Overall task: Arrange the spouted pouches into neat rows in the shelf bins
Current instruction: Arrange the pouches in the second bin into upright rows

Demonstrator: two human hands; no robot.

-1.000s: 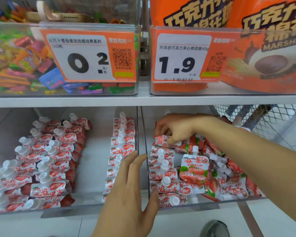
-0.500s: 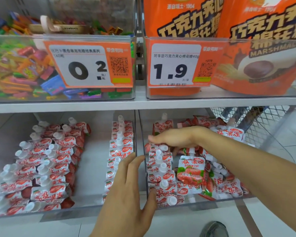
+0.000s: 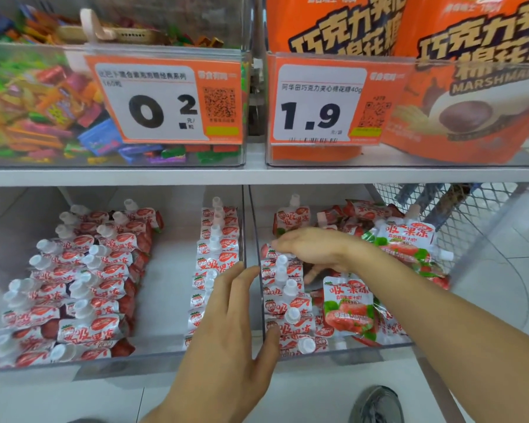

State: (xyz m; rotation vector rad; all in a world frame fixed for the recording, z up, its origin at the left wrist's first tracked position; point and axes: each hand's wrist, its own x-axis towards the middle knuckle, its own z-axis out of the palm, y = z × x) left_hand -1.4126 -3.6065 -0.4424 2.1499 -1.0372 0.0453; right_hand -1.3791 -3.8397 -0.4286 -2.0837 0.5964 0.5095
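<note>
Fingers (image 3: 290, 243) of my right hand (image 3: 321, 250) are lying straight over the pouch row (image 3: 283, 296), centre frame, holding nothing; left hand (image 3: 226, 334) is hovering open.

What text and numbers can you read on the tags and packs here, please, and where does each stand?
"0.2": left price tag.
"1.9": right price tag, under a line ending "40g".
"MARSHM…", cut off: orange bag, below large Chinese characters.
"吸果冻": upright pouch.
QR codes and small print on both tags: too blurred to read.
</note>
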